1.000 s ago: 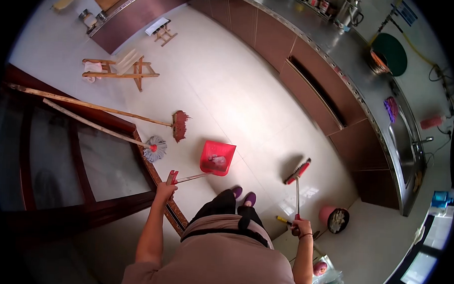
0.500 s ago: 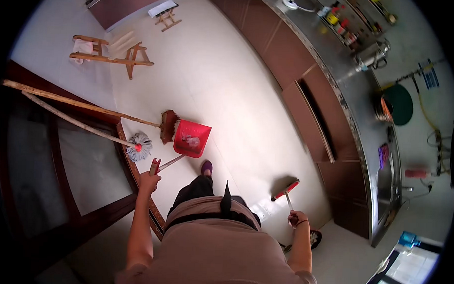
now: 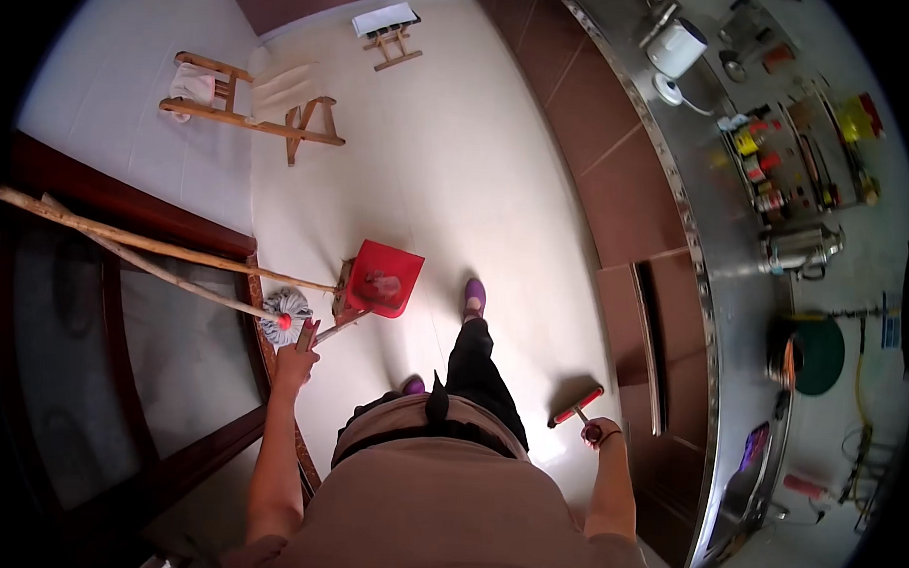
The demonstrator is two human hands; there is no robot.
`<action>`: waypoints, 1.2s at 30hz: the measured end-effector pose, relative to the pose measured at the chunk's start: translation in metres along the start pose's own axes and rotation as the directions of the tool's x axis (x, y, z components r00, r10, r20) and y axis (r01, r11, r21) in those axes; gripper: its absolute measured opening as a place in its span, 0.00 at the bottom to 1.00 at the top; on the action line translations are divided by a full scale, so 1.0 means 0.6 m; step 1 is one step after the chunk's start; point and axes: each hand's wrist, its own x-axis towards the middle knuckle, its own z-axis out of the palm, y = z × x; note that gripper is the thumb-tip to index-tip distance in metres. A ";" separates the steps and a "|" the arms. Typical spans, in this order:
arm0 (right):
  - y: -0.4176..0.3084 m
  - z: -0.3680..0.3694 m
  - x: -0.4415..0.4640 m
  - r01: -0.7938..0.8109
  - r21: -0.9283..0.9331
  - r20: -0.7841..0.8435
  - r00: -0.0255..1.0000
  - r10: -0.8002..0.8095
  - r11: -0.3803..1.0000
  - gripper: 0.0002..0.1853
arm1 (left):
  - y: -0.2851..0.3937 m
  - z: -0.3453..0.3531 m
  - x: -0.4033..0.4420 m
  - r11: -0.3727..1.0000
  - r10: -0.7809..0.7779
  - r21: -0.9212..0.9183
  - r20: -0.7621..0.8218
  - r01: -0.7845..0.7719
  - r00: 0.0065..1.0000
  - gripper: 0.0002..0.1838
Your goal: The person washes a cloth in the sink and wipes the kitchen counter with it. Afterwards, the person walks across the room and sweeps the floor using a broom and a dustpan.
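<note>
My left hand [image 3: 294, 365] is closed round the handle of a red dustpan [image 3: 387, 279], whose pan hangs ahead of me over the pale floor. A pale clump of something lies in the pan. On the other side, my right hand [image 3: 599, 432] grips the handle of a broom [image 3: 576, 406] with a red head and dark bristles. Its head is low, near the brown cabinets; whether it touches the floor I cannot tell. Beside the dustpan are a grey string mop [image 3: 287, 316] and a long wooden-handled brush [image 3: 344, 290], the latter partly hidden behind the pan.
Brown cabinets [image 3: 632, 205] line the right, with a partly open drawer [image 3: 649, 346] sticking out. A folding wooden chair [image 3: 256, 102] and a small stool [image 3: 387, 41] stand ahead. A dark-framed glass door [image 3: 188, 325] is on the left. A white kettle [image 3: 676, 48] sits on the counter.
I have stepped forward, and a purple shoe now shows ahead. Both hands keep their tools. The chair, mop and cabinets have shifted in view, and the pan now covers more of the wooden-handled brush.
</note>
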 end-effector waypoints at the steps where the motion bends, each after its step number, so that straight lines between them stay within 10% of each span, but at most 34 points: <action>1: -0.046 0.013 -0.003 0.061 -0.144 0.030 0.998 -0.057 0.988 0.09 | 0.022 0.014 0.005 1.000 -0.001 -0.012 -0.013 0.001 1.000 0.07; 4: -0.163 0.081 -0.022 0.201 -0.130 -0.064 0.975 -0.211 0.971 0.06 | 0.081 0.046 -0.005 0.987 -0.065 -0.153 -0.110 0.048 0.992 0.11; 10: -0.397 0.271 -0.129 0.408 -0.673 0.065 0.864 -0.500 0.617 0.04 | 0.181 0.096 0.018 0.950 -0.220 -0.265 -0.204 0.163 0.954 0.14; 18: -0.680 0.565 -0.205 0.509 -0.774 0.318 0.827 -0.464 0.377 0.04 | 0.240 0.140 0.088 0.905 -0.377 -0.303 -0.240 0.300 0.894 0.12; 36: -1.245 0.911 -0.395 0.621 -0.594 0.509 0.782 -0.359 0.511 0.02 | 0.571 0.184 0.313 0.687 -0.630 -0.644 -0.296 0.337 0.718 0.16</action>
